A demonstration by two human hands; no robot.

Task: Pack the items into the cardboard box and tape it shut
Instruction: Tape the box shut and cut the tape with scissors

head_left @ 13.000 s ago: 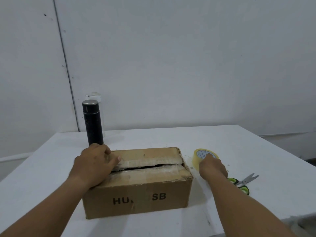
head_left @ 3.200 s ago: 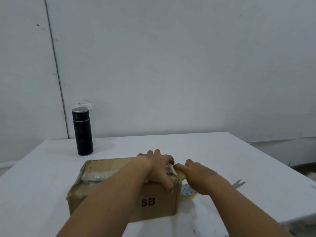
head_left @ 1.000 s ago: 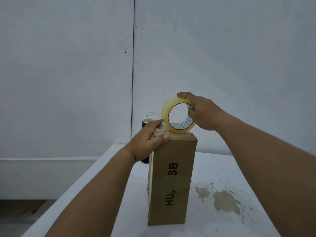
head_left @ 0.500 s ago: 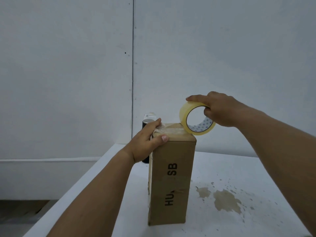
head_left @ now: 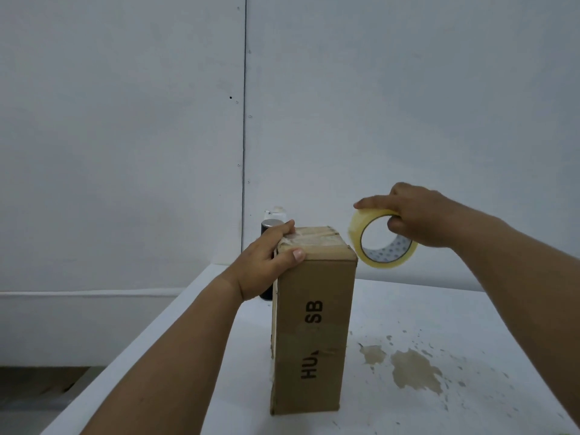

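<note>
Now, the brown cardboard box (head_left: 314, 334) stands on its short end on the white bench (head_left: 439, 309), tall and upright. The black letters "HU" and "SB" run sideways up the face nearest the camera. Its flaps are closed, and shiny clear tape lies across the upper end.

The left hand (head_left: 266, 265) is clamped on the box's top left corner. The thumb presses flat on the near face just under the edge, and the fingers wrap over the top – a firm grip.

Over on the other side, the right hand (head_left: 420, 215) holds the roll of clear yellowish packing tape (head_left: 387, 262) in the air. The roll sits just beside the box's top right corner, level with the upper edge, with its open core facing the camera. The grip is closed on the roll: the index finger stretches along the top of the ring, and the thumb hooks into the core. Whether a strip runs from the roll to the box, I cannot tell – the gap there is too narrow to read.

Behind the box, a black cylindrical flask (head_left: 270, 224) with a silver cap peeks out, mostly hidden by the left hand and the cardboard. Brownish stains (head_left: 414, 368) spatter the bench to the right of the box, well clear of its base. A grey-white wall (head_left: 125, 136) with one vertical seam fills the background.
</note>
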